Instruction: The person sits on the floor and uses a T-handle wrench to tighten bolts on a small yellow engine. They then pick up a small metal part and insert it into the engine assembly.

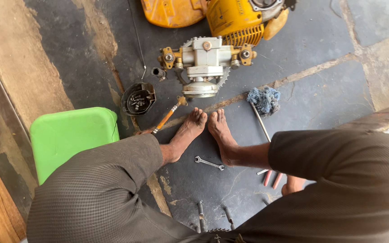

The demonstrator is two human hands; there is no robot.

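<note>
Dark stone floor, cracked seams. The grey metal engine part [203, 67] stands just beyond bare toes, against the yellow machine [237, 20]. A small wrench [209, 163] lies between the feet; it could likely get kicked or stepped on. Neither hand shows; their grip can't be told.

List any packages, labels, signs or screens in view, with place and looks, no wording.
Label: on the yellow engine housing at top centre, a small rectangular patch of dark print on yellow, too small to make out.
No packages, signs or screens show.
</note>
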